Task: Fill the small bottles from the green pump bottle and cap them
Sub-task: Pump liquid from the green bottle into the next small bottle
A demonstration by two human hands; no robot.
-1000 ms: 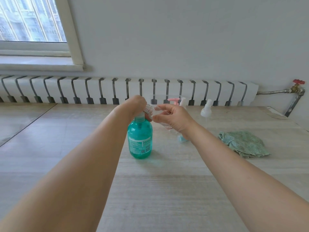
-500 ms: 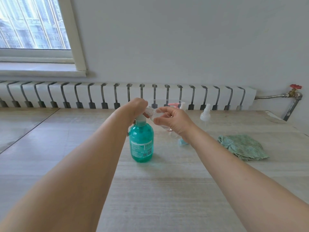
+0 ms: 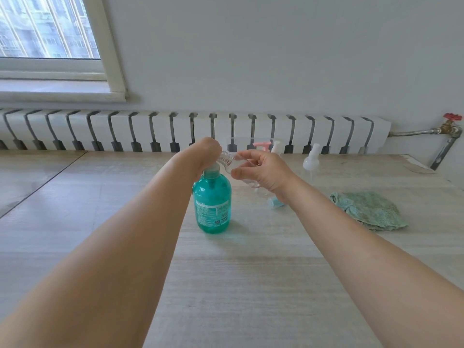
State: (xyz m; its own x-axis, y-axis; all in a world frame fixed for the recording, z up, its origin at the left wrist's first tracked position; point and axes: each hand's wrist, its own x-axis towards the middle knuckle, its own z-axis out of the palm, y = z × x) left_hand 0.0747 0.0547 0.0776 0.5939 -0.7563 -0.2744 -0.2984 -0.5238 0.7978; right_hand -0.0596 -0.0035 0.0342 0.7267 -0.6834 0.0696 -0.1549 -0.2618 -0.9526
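Note:
The green pump bottle (image 3: 213,207) stands upright mid-table. My left hand (image 3: 204,153) lies over its pump head, which is hidden beneath the hand. My right hand (image 3: 258,169) holds a small clear bottle (image 3: 227,159) tilted, its threaded open mouth against the pump, under my left hand. Behind my right hand stand a bottle with a pink pump (image 3: 262,145) and a white-topped one (image 3: 276,146). A clear spray bottle with a white top (image 3: 311,160) stands to the right. A small blue cap (image 3: 275,202) lies on the table beneath my right wrist.
A crumpled green cloth (image 3: 369,209) lies on the wooden table (image 3: 251,272) at the right. A white radiator (image 3: 150,131) runs along the wall behind, with a pipe and red valve (image 3: 450,121) at far right. A window (image 3: 47,28) is at upper left.
The pump head has risen a little with my left hand still over it. My right hand keeps the small bottle at the spout. The view has shifted slightly.

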